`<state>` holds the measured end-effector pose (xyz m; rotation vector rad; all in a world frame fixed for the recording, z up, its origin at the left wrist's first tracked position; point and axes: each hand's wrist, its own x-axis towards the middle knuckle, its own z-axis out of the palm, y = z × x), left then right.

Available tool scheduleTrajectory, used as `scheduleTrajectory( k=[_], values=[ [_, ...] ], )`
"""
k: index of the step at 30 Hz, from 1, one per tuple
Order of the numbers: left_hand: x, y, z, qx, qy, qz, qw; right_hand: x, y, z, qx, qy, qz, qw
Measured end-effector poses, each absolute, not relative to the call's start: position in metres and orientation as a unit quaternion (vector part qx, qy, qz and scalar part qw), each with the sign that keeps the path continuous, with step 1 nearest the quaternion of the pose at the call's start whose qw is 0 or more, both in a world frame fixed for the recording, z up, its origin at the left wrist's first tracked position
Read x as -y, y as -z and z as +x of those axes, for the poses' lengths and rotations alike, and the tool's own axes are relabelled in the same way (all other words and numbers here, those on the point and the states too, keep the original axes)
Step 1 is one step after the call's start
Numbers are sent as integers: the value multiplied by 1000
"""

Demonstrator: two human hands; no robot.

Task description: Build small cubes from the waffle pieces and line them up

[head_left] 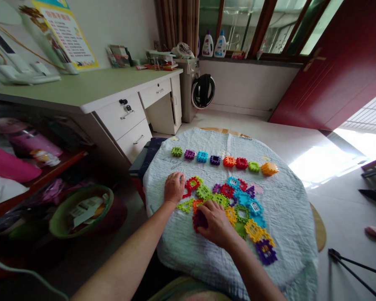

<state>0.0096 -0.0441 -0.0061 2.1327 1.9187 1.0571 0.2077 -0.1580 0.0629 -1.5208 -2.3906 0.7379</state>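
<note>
Colourful plastic interlocking building tiles with notched edges lie in a loose pile on a round, cloth-covered table point(288, 234). At the pile's left edge is my left hand point(174, 187), its fingers curled in; what they hold, if anything, is hidden. A red tile point(193, 183) lies right beside it, and a green triangular tile point(186, 205) is just below. My right hand point(217, 221) reaches over the near side of the pile, thumb and fingers closed around a dark purple tile point(200, 220). Yellow tiles point(253, 230) and a purple window tile point(266, 251) lie farther right.
Small stacks of tiles sorted by colour, such as a blue stack point(202, 156) and a yellow stack point(270, 169), form a row across the table's far side. A stool point(146, 156) touches the table's left. A bin point(81, 213), a desk point(113, 90) and a tripod leg point(354, 265) stand around.
</note>
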Motion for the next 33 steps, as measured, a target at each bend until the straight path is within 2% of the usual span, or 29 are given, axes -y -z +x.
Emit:
scheduleTrajectory(
  k=[12,33],
  values=[
    [45,4,11,-634,-338,695,45,164,-62,206,803,-244,-535,93],
    [46,5,11,-633,-344,692,43,155,-58,207,805,-234,-531,124]
  ],
)
